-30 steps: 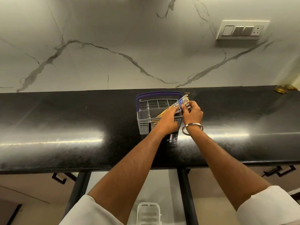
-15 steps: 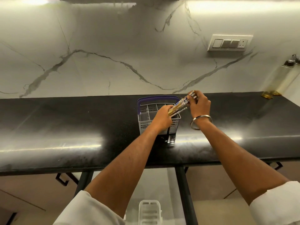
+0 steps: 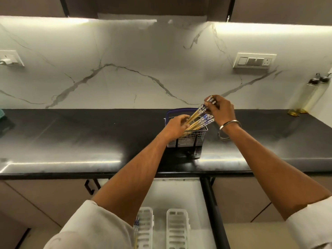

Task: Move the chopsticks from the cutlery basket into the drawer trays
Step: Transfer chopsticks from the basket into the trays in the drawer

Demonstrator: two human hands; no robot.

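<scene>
Left hand (image 3: pixel 177 125) curled round the lower shafts of the chopsticks (image 3: pixel 196 122), over the cutlery basket (image 3: pixel 186 139). Right hand (image 3: pixel 220 109) pinches the patterned tops of a few sticks, fanned up and apart from the rest; steel bangle (image 3: pixel 229 129) on that wrist. Nearest: two white drawer trays (image 3: pixel 177 229) in the open drawer below the desk (image 3: pixel 71 141); left tray has a chopstick at its edge. Basket sits mid-desk. Far: marble wall, switch plate (image 3: pixel 254 60), oil bottles (image 3: pixel 312 94).
</scene>
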